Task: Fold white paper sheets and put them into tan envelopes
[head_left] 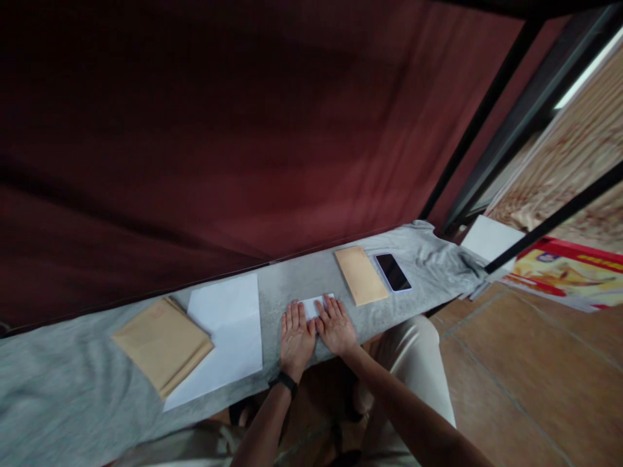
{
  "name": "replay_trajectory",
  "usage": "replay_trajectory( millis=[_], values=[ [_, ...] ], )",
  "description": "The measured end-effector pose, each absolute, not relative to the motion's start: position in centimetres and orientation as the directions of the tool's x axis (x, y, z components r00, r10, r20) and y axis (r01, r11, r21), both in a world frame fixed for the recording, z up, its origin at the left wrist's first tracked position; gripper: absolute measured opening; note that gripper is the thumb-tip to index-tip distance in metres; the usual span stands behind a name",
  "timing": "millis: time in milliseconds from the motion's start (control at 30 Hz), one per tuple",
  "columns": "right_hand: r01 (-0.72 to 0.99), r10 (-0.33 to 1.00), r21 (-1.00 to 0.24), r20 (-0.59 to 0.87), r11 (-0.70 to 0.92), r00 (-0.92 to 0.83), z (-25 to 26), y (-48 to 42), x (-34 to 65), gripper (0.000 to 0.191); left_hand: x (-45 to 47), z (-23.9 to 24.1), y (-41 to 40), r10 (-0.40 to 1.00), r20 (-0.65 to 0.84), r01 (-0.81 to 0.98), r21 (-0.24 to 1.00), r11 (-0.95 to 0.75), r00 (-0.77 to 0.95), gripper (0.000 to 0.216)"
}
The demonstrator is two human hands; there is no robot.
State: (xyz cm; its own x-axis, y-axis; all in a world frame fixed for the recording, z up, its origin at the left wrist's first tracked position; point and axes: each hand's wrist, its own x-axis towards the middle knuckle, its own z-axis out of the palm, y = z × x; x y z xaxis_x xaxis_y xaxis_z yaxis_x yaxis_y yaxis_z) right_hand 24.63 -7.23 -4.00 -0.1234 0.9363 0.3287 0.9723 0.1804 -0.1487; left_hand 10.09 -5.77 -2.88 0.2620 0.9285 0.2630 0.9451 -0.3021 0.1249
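A small folded piece of white paper (310,307) lies on the grey cloth, mostly covered by my hands. My left hand (296,334) presses flat on its left part, fingers stretched forward. On its right part rests my right hand (335,324), also flat, with the thumbs of both hands close together. To the right of my hands is a single brown envelope (361,275). On the left, white sheets of paper (233,331) lie partly under a stack of brown envelopes (163,344).
A phone (393,272) lies dark-screened right of the single envelope. Grey cloth (287,279) covers the narrow surface, with a dark red curtain (243,162) behind it. Black metal bars (487,117) and a red-and-yellow box (569,272) stand at the right.
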Motion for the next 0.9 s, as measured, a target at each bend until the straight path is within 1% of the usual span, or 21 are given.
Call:
replay_trajectory(
  millis=[233, 467, 667, 900],
  values=[
    [0.974, 0.942, -0.157, 0.32, 0.163, -0.106, -3.61, -7.26, 24.5, 0.052, 10.2, -3.04, -5.8, 0.93, 0.264, 0.947, 0.129, -0.296, 0.254, 0.06],
    [0.979, 0.948, -0.173, 0.313, 0.112, -0.053, -3.9, -7.47, 24.37, 0.052, 10.31, -2.85, -5.68, 0.941, 0.225, 0.952, 0.115, -0.283, 0.252, 0.06],
    [0.985, 0.958, -0.138, 0.282, 0.101, -0.059, -4.03, -7.49, 24.29, 0.053, 10.2, -2.89, -5.75, 0.946, 0.201, 0.956, 0.097, -0.276, 0.253, 0.06],
    [0.988, 0.954, -0.117, 0.292, 0.099, -0.062, -4.29, -7.55, 24.32, 0.054, 9.82, -2.92, -5.83, 0.948, 0.167, 0.956, 0.069, -0.284, 0.27, 0.06]
  ],
)
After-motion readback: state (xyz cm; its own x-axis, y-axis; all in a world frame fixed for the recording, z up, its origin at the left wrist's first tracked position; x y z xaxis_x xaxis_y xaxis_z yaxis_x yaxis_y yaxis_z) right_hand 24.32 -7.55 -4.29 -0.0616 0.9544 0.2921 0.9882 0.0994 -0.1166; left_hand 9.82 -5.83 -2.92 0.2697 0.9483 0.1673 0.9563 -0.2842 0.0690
